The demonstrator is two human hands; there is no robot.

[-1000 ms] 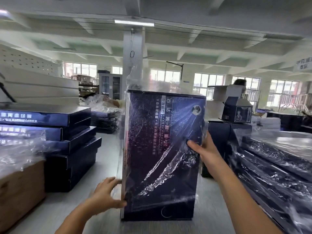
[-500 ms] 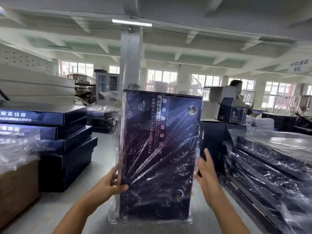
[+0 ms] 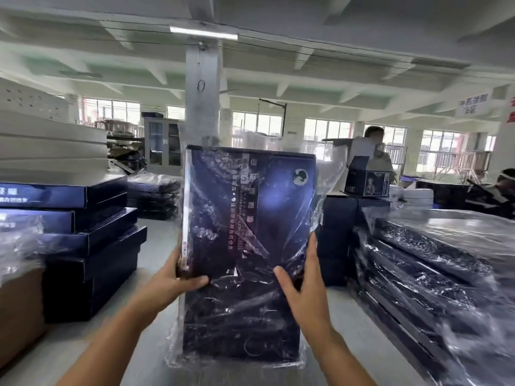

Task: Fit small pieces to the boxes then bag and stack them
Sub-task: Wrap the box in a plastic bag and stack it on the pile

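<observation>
Boxes [image 3: 92,240], unbagged, stacked far left on the table [image 3: 145,330], well apart from the action. Moving in: left hand [image 3: 178,277] clamps the left edge of the bagged box [image 3: 250,218], thumb hooked across the front, fingers round behind, film trapped under it. That box is dead centre, upright on its short end, bottom down at table level; can't tell if it's resting or just off. Its clear bag [image 3: 326,174] hangs loose & billowy at the top right, mouth not closed. Right hand [image 3: 301,285] is spread wide, thumb flat on the front, fingers straight up the right edge: pressing, not wrapping. Far right: bagged stack [image 3: 434,260], shiny, close by.

Risks, imo: film's slick, so w/ only one real grip the box could slide inside the bag & drop thru the hands. Tall & on end = tippy; one nudge and it goes over to the far side. Mouth's open up top, so tilt it that way en route to the stack & the box slips out. Plastic on plastic over there too, so a sloppy landing prob. skates off.
</observation>
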